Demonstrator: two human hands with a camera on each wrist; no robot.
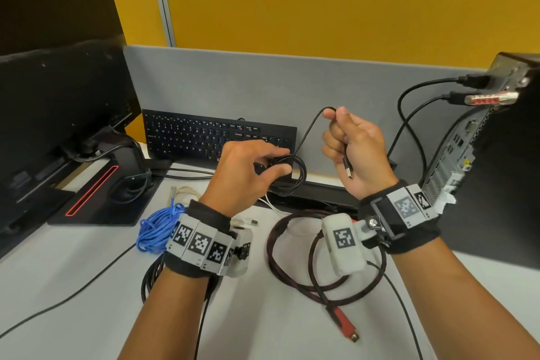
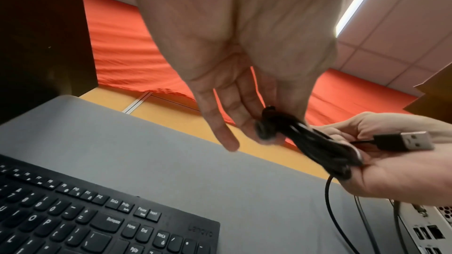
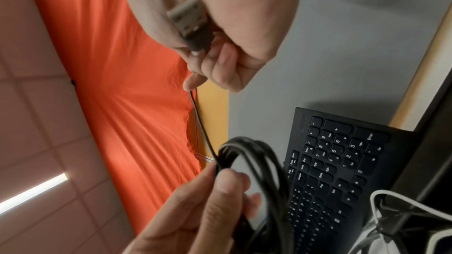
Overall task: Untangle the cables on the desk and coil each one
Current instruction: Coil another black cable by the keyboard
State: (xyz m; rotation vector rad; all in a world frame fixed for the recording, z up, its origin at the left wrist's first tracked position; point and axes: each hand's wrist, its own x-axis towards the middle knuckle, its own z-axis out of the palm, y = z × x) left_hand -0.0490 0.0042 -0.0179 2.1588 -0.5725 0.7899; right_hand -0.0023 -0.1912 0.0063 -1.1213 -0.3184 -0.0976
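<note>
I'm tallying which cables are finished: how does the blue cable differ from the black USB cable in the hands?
The blue cable lies bunched on the desk, untouched; the black USB cable is held in the air. Its loops hang from the left hand, while the right hand pinches the free end, plug dangling. The blue one is bright and loosely heaped; the black one forms neater loops. Both are gathered into bundles.

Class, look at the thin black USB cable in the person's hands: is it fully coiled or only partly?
Partly coiled. The left hand grips several loops of the black USB cable, while the right hand holds the loose plug end.
</note>
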